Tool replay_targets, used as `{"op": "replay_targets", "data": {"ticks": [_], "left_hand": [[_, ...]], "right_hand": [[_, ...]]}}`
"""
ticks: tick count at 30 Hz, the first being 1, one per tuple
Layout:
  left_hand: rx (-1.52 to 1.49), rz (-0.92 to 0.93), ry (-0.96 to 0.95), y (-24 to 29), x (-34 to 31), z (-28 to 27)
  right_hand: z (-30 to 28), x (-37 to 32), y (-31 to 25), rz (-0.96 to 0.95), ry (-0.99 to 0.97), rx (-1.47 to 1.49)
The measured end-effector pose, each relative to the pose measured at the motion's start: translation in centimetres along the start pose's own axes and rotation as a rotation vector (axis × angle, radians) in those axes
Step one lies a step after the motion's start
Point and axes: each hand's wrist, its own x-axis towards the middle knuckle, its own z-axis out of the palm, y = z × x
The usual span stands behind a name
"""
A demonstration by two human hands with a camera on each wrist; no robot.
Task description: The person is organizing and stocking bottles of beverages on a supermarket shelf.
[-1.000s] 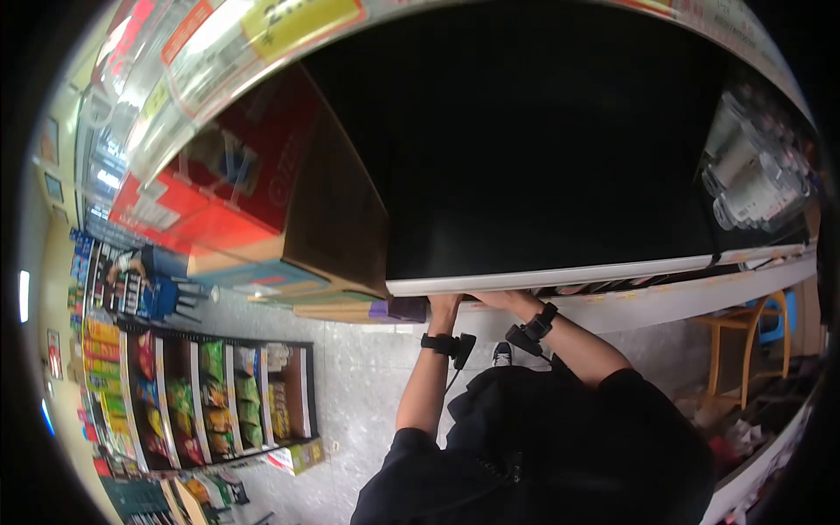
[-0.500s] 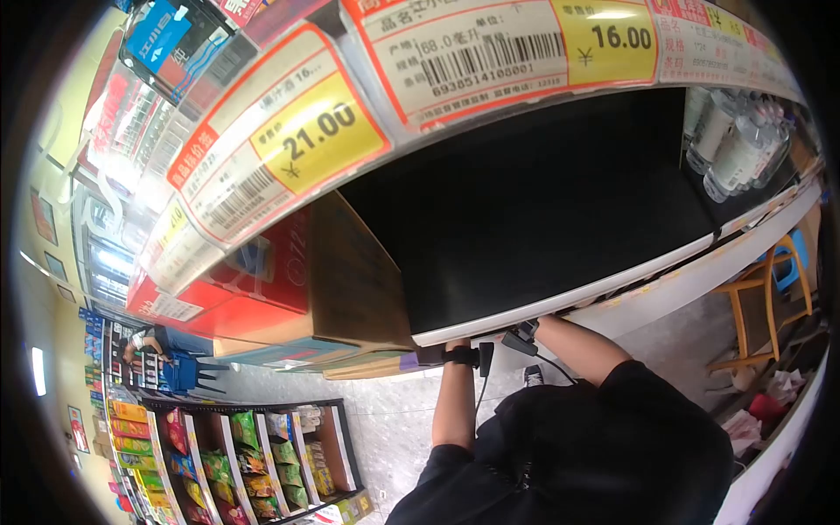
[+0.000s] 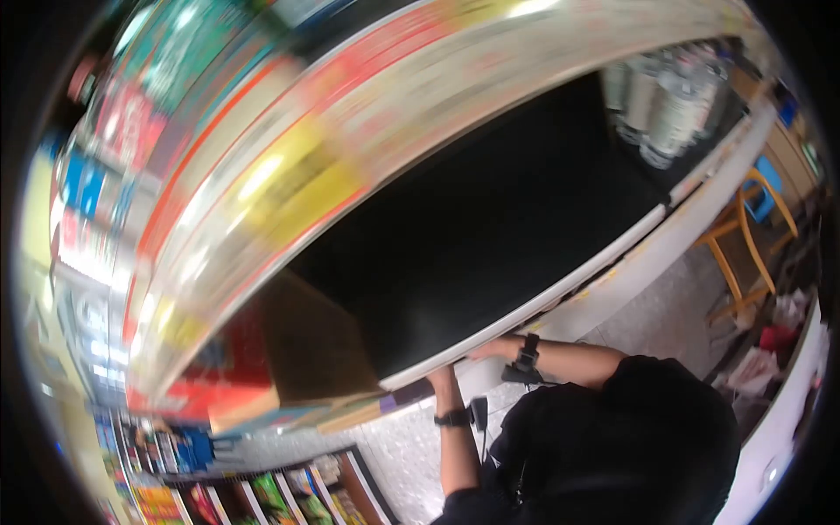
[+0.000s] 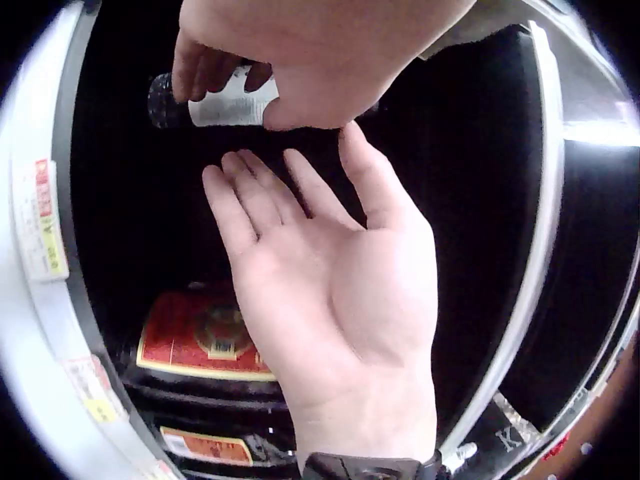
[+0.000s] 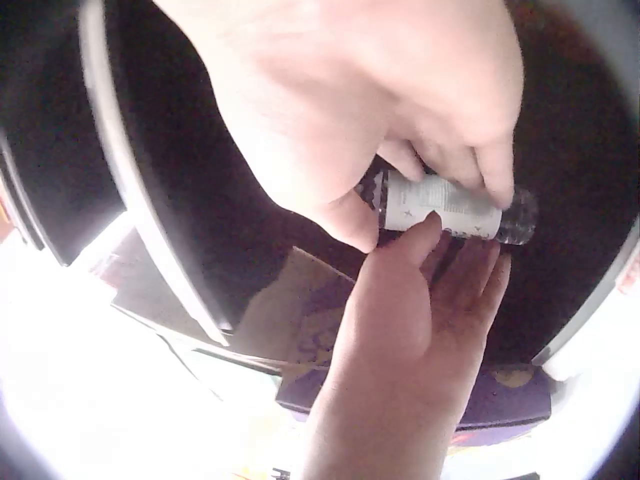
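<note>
Black shelving spreads around the small bottle, which lies sideways in the curled fingers and thumb of our left hand. Our right hand opens just beside, palm bare. We judge it light, stiff, perhaps slippery, best gripped around its pale label.

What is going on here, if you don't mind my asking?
A person is handling a bottle at a shelf. The left hand has its fingers and thumb around the bottle; the right hand is open close by, though whether it touches is unclear. Both hands are partly hidden under the shelf's edge in the head view.
</note>
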Motion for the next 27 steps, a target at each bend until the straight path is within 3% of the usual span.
{"op": "replay_targets", "data": {"ticks": [1, 2, 3, 4, 5, 10, 18, 20, 22, 25, 27], "left_hand": [[0.033, 0.091, 0.006, -1.3, -1.1, -0.1], [0.173, 0.000, -0.089, -2.4, -2.0, -1.1], [0.107, -0.072, -0.112, -2.2, -3.2, -0.5], [0.032, -0.133, -0.121, -1.0, -4.4, 0.9], [-0.023, -0.071, -0.042, 0.2, -5.7, 2.9], [0.171, -0.139, -0.141, 2.7, -12.9, 9.3], [0.242, -0.262, -0.330, 3.5, -23.6, 18.6], [0.258, -0.251, -0.381, 4.0, -25.4, 19.9], [0.292, -0.304, -0.492, 3.0, -26.2, 19.6], [0.322, -0.452, -0.866, 1.6, -26.1, 19.1], [0.368, -0.455, -0.923, 1.0, -26.3, 19.0]], "right_hand": [[-1.4, -1.5, -1.5, 0.077, -0.024, 0.264], [-2.4, -3.4, -2.9, 0.150, -0.059, 0.534], [-2.6, -4.9, -1.7, 0.171, -0.109, 0.636], [-3.2, -6.5, -1.3, 0.216, -0.087, 0.605], [-4.4, -8.5, -0.8, 0.279, -0.120, 0.551], [-11.3, -17.7, -1.1, 0.389, -0.171, 0.430], [-19.3, -31.9, 3.4, 0.518, 0.118, 0.368], [-20.7, -34.3, 3.4, 0.545, 0.299, 0.472], [-21.2, -36.1, 4.0, 0.650, 0.399, 0.442], [-20.7, -39.0, 6.8, 0.686, 0.714, 0.342], [-20.4, -40.2, 7.2, 0.743, 0.788, 0.326]]}}
